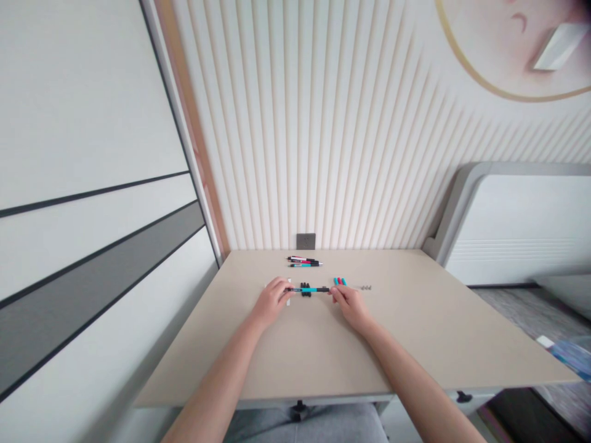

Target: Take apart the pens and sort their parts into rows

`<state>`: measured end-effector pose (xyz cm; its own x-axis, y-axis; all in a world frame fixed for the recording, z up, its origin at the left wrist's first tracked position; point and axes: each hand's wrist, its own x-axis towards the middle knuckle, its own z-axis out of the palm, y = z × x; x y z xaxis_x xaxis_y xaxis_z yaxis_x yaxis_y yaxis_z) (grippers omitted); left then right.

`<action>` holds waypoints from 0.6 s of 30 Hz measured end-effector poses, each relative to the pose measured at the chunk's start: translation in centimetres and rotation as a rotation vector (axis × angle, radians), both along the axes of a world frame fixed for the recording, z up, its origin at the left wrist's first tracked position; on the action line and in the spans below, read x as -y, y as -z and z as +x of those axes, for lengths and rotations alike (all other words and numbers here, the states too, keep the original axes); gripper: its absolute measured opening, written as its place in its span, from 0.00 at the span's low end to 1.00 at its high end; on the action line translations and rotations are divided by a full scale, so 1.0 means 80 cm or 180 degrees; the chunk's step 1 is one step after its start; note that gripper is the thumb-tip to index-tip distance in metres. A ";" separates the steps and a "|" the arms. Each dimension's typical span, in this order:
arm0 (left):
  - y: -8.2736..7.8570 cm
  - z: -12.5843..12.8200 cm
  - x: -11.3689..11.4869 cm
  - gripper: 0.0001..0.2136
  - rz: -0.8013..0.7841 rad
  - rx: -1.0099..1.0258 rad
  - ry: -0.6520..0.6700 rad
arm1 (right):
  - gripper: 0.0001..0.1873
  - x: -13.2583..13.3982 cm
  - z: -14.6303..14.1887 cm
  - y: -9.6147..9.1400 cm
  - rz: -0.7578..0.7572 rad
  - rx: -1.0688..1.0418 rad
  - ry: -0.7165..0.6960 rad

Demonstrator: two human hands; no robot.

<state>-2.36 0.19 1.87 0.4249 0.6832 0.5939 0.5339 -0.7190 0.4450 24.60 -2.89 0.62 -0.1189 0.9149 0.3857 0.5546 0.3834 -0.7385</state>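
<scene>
A pen with a black and turquoise barrel lies level between my two hands, just above the table. My left hand is closed round its left end. My right hand pinches its right end. Behind the pen lie several short black pieces, partly covered by it. Beside my right hand are turquoise and red barrel pieces, and to their right several small metal parts. A small white piece shows next to my left fingers, partly hidden.
The beige table stands against a ribbed wall with a dark socket. Several pens lie near its back edge. A white cabinet rises on the left; a bed headboard stands to the right.
</scene>
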 end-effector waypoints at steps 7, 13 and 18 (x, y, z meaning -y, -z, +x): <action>0.004 -0.001 0.000 0.09 -0.0403 -0.0201 -0.0052 | 0.17 -0.002 0.003 -0.002 0.0107 -0.0106 0.0031; 0.001 0.000 0.001 0.09 -0.0254 -0.0097 -0.0107 | 0.20 -0.002 0.001 0.003 -0.0048 -0.0183 0.0066; 0.003 -0.001 0.000 0.09 -0.0216 -0.0122 -0.0118 | 0.24 -0.001 0.000 0.001 -0.0114 -0.0060 -0.0017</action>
